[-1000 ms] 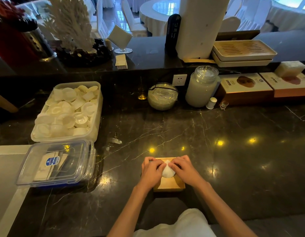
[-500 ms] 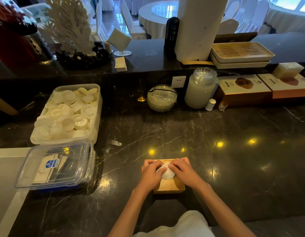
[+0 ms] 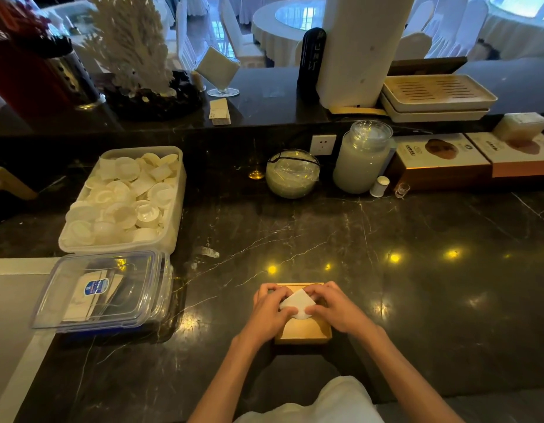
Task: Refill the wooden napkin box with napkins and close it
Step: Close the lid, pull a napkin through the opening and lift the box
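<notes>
A small wooden napkin box sits on the dark marble counter close to me, its flat wooden top showing. A white napkin sticks up from the middle of that top. My left hand rests on the box's left side, fingers pinching the napkin's left edge. On the right side, my right hand pinches the napkin's right edge. The far half of the box is hidden under both hands.
A lidded clear plastic container lies to the left, with a white bin of small dishes behind it. A glass bowl, a jar and cardboard boxes line the back wall under a raised ledge.
The napkin between my fingers stands a little higher and shows a pointed fold. Both hands stay on the box; the camera shifted slightly.
</notes>
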`<action>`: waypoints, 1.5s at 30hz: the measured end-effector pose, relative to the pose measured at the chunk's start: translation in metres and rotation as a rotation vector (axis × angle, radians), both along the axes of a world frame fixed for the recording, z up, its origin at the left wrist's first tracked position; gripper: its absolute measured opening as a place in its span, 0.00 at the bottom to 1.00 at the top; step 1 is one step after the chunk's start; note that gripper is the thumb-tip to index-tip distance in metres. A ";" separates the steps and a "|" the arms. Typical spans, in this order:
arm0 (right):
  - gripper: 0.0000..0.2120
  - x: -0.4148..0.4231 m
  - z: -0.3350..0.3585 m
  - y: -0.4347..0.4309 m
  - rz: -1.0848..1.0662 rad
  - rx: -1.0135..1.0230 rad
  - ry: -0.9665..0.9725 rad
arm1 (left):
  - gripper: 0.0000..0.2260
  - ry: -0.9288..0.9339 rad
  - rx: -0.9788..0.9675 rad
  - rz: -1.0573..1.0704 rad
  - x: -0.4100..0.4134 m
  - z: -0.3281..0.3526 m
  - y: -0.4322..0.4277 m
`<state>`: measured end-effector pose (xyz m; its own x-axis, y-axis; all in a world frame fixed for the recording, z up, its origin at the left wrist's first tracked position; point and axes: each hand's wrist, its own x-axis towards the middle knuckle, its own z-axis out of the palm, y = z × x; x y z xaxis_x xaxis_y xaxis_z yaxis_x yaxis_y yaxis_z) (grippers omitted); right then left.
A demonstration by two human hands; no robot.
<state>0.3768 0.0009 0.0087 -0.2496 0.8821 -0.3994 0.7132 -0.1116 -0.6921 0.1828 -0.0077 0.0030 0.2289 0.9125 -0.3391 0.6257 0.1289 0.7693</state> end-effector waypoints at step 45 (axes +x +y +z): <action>0.24 -0.192 -0.064 0.363 -0.493 0.009 0.516 | 0.17 -0.450 0.086 0.669 -0.130 -0.061 0.345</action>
<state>0.1847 0.3638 -0.0557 0.0244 0.9438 -0.3297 0.1618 -0.3292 -0.9303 0.0523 0.3377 -0.0579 -0.2767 0.9230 -0.2673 0.0652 0.2956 0.9531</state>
